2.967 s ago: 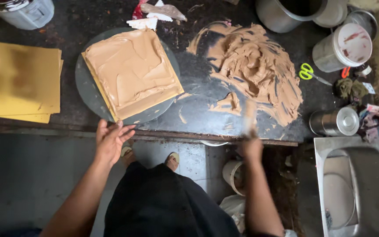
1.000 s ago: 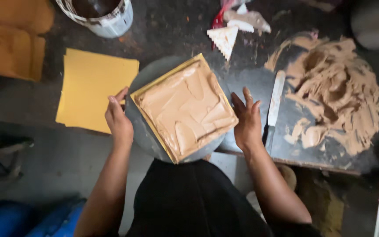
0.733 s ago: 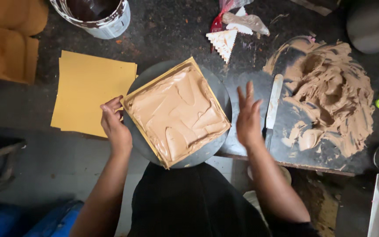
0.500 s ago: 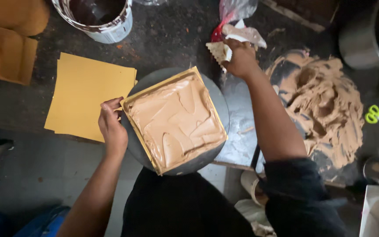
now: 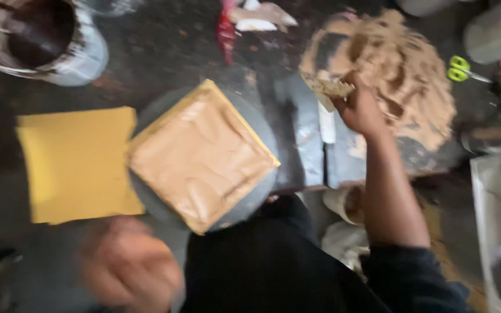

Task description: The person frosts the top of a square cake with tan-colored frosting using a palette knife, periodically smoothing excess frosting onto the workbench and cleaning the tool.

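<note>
Right hand point(image 5: 359, 107) sits upper right of centre, fingers closed on a small toothed scraper point(image 5: 330, 88), cream-coloured w/ brown smears. Scraper tip points left, just at the left edge of the frosting pile point(image 5: 398, 75), a wide tan smear on the dark counter point(image 5: 163, 52) in the upper right. Right forearm runs down to lower right, dark sleeve at the bottom.

Left hand point(image 5: 129, 269) is lower left, close to the camera & badly blurred; can't tell if fingers are spread or curled, and it holds nothing I can make out. It's below the cake, apart from it.

Square cake point(image 5: 201, 153), tan frosting on top, sits on a yellow board on a round grey turntable point(image 5: 259, 194), centre frame, turned corner-up. Yellow sheet point(image 5: 73, 162) lies flat just left of the turntable. Bucket point(image 5: 39, 40) w/ dark contents upper left. Green-handled scissors point(image 5: 459, 68) far upper right, past the pile.
</note>
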